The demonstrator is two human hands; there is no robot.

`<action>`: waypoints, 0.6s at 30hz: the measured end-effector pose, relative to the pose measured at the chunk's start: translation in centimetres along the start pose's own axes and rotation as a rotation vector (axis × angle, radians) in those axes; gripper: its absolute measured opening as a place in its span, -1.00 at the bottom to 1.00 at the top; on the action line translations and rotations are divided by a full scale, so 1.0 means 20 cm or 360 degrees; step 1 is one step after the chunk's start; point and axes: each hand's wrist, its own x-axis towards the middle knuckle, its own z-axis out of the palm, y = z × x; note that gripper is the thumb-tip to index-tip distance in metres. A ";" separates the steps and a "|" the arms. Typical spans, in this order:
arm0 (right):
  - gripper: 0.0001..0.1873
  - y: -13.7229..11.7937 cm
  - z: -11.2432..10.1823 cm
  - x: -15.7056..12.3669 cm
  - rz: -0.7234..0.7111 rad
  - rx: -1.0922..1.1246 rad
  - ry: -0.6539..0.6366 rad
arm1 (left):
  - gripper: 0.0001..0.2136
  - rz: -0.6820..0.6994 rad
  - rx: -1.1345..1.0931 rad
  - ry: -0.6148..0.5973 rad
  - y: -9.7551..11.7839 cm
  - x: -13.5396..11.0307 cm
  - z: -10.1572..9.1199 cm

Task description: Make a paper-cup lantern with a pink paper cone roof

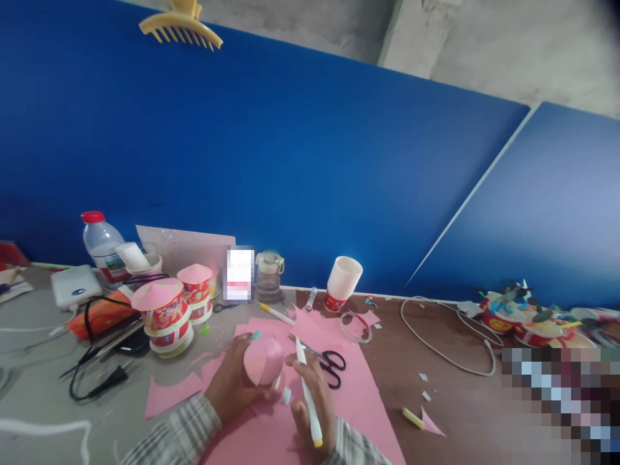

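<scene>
1. Right hand (317, 403): fingers closed around a white marker (307, 387) with yellow ends, held apart from the cone; whether it is capped I cannot tell
2. Left hand (237, 374): grasping a pink paper cone (264, 361) above the pink sheet (356, 403)
3. Step in hand, I judge: marking the cone; the next move seems to call for steadying it and bringing the marker's tip to its surface
4. Beyond: scissors (334, 368) on the sheet
5. Farther left: 2 pink-topped cups (167, 316) on the table (397, 342)
</scene>
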 end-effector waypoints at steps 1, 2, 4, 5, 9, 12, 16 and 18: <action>-0.60 0.00 0.00 0.00 -0.0007 0.0001 -0.0010 | -0.29 -0.0020 -0.0013 0.0018 0.02 0.00 0.00; -0.60 0.01 0.00 -0.01 -0.0013 0.0006 -0.0005 | -0.31 -0.0047 -0.0034 0.0030 0.04 0.00 0.00; -0.59 0.02 0.01 -0.02 -0.0027 0.0022 0.0014 | -0.34 -0.0109 -0.0131 0.0012 0.08 0.00 -0.01; -0.59 0.03 0.01 -0.02 -0.0046 0.0030 0.0020 | -0.37 -0.0146 -0.0215 -0.0021 0.09 0.00 -0.01; -0.58 0.04 0.01 -0.01 -0.0170 0.0054 -0.0036 | -0.40 -0.0286 -0.0569 -0.0240 0.14 0.00 -0.01; -0.58 0.04 0.00 0.00 -0.0234 0.0110 -0.0054 | -0.39 -0.0322 -0.0632 -0.0320 0.15 0.01 -0.02; -0.60 0.02 0.00 0.02 -0.0229 0.0158 0.0022 | -0.42 -0.0358 -0.0625 -0.0330 0.14 0.01 -0.02; -0.63 0.01 0.01 0.02 -0.0217 0.0190 0.0017 | -0.42 -0.0331 -0.0584 -0.0303 0.15 0.01 -0.02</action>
